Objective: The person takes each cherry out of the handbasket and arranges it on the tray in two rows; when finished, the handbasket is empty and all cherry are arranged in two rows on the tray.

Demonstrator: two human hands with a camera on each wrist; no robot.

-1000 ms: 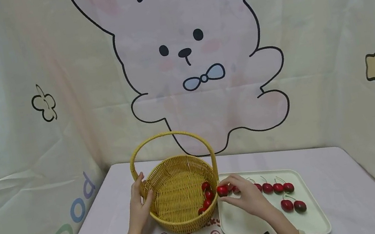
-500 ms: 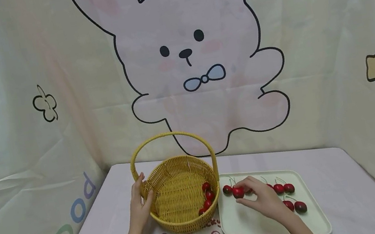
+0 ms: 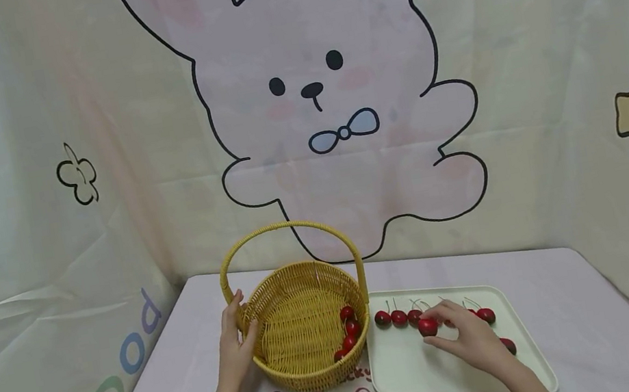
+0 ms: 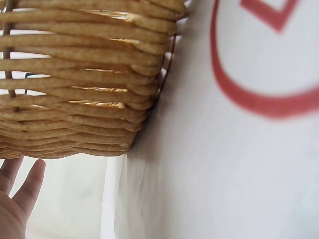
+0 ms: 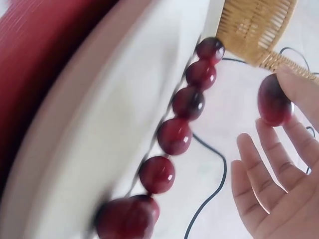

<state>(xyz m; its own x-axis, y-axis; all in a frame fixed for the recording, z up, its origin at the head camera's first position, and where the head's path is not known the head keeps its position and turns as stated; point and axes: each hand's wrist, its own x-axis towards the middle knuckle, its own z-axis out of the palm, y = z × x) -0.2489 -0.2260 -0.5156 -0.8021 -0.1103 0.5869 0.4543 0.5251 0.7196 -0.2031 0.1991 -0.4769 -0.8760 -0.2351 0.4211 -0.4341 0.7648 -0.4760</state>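
The right hand (image 3: 470,342) pinched a cherry (image 3: 427,327) between thumb and fingertips over the tray (image 3: 412,370). Well to its left, the left hand (image 3: 233,352), fingers loosely extended, touched the left side of the basket (image 3: 308,381).

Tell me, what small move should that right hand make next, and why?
Probably lower the pinched cherry onto the front part of the tray: the right hand has carried it away from the basket, and bare tray shows in front of the back row of cherries.
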